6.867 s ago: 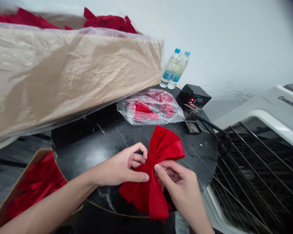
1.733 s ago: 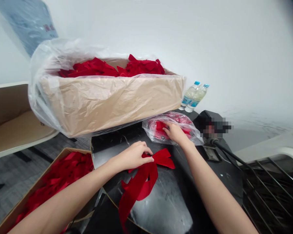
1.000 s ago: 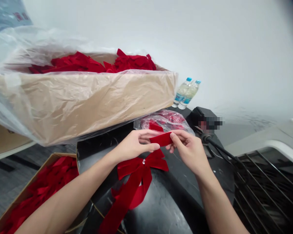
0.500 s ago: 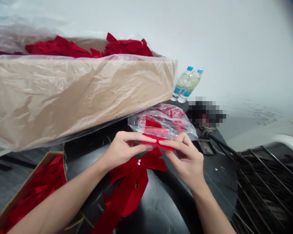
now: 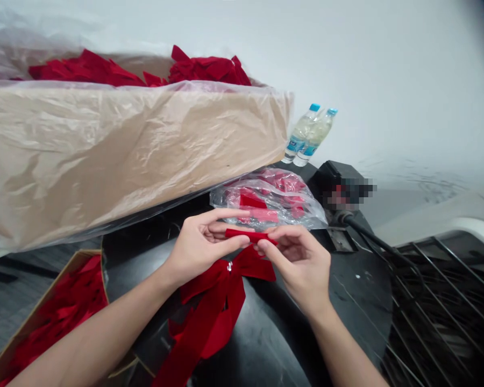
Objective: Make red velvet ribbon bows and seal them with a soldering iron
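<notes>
Off toward ten o'clock sits the big plastic-wrapped carton of red fabric, with a red bow lying around seven and a clear bag up near twelve, probably all kept within easy reach. Left hand and right hand pinch a small red strip at clock centre, fingers narrow, guessing so it stays folded. Versus half a second ago, the left index finger is lifted off it.

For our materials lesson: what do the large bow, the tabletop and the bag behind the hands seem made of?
Bow: probably a velvet-like fabric, since it looks matte, soft and deep red.
Tabletop: marble or a marble-look surface, glossy black with pale veins.
Bag: thin plastic film, shiny, see-through and crinkled.
</notes>
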A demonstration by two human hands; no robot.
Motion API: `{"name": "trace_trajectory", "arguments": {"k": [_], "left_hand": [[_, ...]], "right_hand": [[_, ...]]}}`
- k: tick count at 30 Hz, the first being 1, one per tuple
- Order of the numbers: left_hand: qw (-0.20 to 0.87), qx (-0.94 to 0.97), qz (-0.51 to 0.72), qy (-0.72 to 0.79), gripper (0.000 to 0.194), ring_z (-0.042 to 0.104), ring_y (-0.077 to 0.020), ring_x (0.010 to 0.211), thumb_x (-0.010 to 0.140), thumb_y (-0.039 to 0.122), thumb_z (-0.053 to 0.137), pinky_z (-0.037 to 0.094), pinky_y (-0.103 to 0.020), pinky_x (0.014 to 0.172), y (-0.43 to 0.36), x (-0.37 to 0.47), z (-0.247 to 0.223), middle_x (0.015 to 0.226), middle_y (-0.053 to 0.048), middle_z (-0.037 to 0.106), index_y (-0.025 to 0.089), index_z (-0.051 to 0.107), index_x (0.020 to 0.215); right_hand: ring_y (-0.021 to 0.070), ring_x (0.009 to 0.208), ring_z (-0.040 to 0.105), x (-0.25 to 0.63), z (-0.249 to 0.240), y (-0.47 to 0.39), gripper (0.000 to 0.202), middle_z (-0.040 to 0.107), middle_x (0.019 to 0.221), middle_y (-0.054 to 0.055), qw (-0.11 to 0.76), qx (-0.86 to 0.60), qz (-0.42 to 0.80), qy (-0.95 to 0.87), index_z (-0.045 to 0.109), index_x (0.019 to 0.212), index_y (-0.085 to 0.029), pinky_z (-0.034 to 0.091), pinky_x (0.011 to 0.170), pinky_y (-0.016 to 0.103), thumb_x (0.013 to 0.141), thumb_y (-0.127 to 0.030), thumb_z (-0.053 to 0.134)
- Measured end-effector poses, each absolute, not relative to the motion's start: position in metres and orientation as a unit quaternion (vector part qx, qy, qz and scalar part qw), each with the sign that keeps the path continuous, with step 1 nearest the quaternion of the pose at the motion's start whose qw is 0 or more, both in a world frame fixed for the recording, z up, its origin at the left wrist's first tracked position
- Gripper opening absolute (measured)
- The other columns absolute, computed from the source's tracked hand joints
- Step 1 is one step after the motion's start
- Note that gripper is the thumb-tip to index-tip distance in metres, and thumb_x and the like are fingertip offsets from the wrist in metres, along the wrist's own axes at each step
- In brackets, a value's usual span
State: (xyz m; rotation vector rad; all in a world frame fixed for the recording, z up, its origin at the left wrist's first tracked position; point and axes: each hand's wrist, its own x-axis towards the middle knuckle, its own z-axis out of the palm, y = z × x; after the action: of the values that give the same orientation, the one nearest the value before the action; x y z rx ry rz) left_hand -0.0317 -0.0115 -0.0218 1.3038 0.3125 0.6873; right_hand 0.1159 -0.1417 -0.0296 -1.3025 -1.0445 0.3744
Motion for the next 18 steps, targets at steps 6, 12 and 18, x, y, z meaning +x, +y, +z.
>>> {"name": "trace_trajectory", "arguments": {"k": [6,12,18], "left_hand": [[0.726,0.608,0.262,0.187,0.029,0.08,-0.0239,0.089,0.076,0.026,0.086,0.066,-0.028,0.086,-0.011,-0.032,-0.024,0.099,-0.007,0.082,0.017,0.081,0.103],[0.723,0.611,0.248,0.205,0.031,0.079,-0.0262,0.089,0.076,0.031,0.086,0.066,-0.034,0.089,-0.012,-0.031,-0.025,0.098,-0.007,0.082,0.017,0.082,0.103],[0.721,0.609,0.256,0.208,0.025,0.08,-0.0241,0.087,0.077,0.029,0.085,0.067,-0.03,0.086,-0.014,-0.03,-0.024,0.094,-0.006,0.082,0.017,0.083,0.099]], "right_hand": [[0.0187,0.077,0.074,0.12,-0.022,-0.143,0.025,0.076,0.099,0.004,0.589,-0.619,0.209,-0.475,0.074,0.115,-0.028,0.064,0.074,0.033,0.09,-0.027,0.074],[0.0174,0.069,0.07,0.12,-0.018,-0.143,0.01,0.074,0.089,0.004,0.575,-0.636,0.192,-0.477,0.078,0.098,-0.025,0.061,0.068,0.032,0.09,-0.028,0.073],[0.0185,0.082,0.072,0.125,-0.012,-0.149,0.012,0.075,0.096,0.003,0.542,-0.644,0.134,-0.524,0.078,0.101,-0.028,0.06,0.077,0.032,0.091,-0.025,0.072]]}}
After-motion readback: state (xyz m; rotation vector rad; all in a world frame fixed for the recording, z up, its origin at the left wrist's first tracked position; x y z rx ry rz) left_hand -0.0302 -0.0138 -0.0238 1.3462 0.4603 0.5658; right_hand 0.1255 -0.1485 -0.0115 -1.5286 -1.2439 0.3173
